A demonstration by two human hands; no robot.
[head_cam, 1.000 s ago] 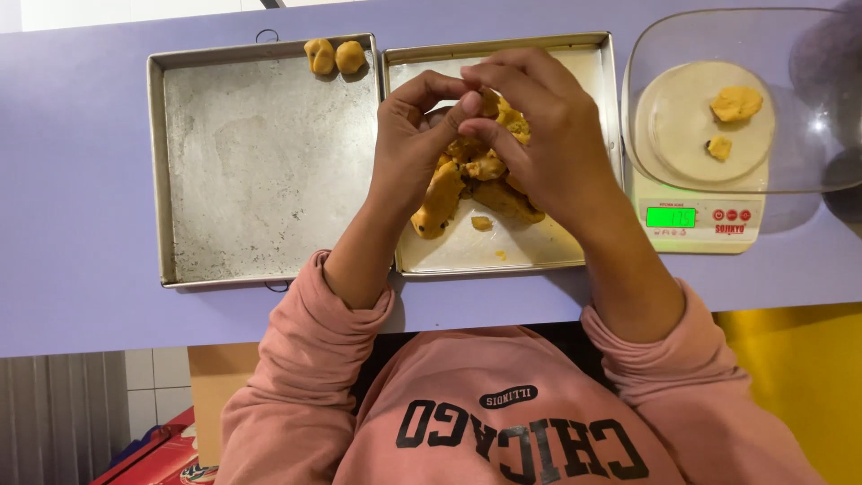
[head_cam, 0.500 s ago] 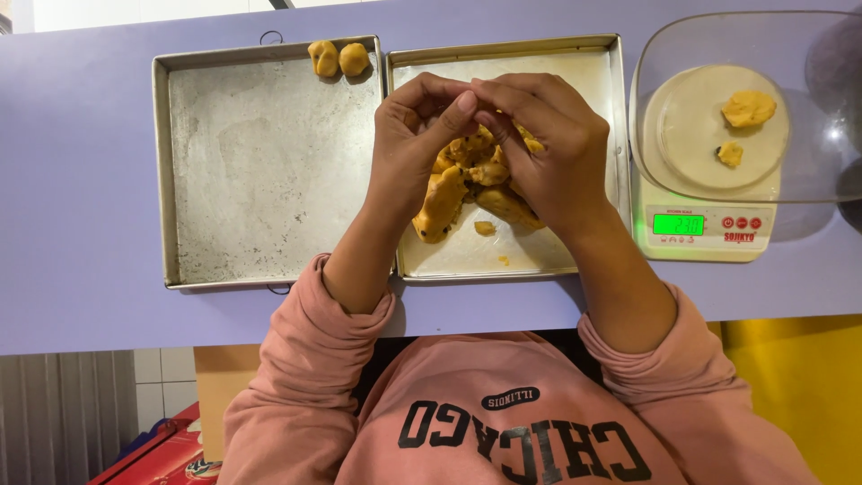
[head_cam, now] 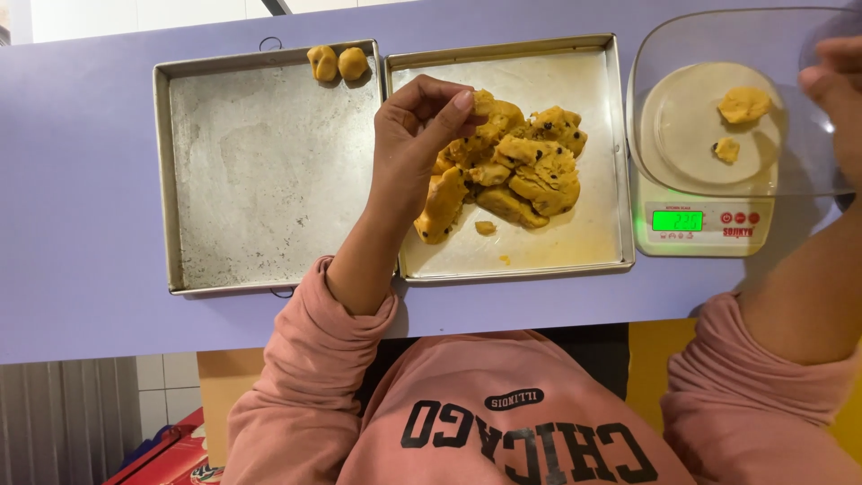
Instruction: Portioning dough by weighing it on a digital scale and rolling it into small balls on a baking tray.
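Observation:
A heap of yellow dough with dark chips [head_cam: 516,166] lies in the right metal tray [head_cam: 593,242]. My left hand [head_cam: 417,139] is at the heap's left side, with its fingertips pinched on the top edge of the dough. My right hand [head_cam: 835,94] is at the frame's right edge, over the rim of a clear bowl [head_cam: 655,54] that stands on a white kitchen scale [head_cam: 696,229]. Its fingers are curled, and what they hold is hidden. Two small dough pieces [head_cam: 743,105] lie in the bowl.
The left metal tray [head_cam: 260,180] holds two small dough balls [head_cam: 337,65] at its far right corner. Both trays and the scale sit on a lilac counter [head_cam: 81,180]. My pink sweatshirt fills the bottom of the view.
Both hands were pressed together on the dough heap. My right hand has left it and moved right to the bowl on the scale. My left hand stays at the heap.

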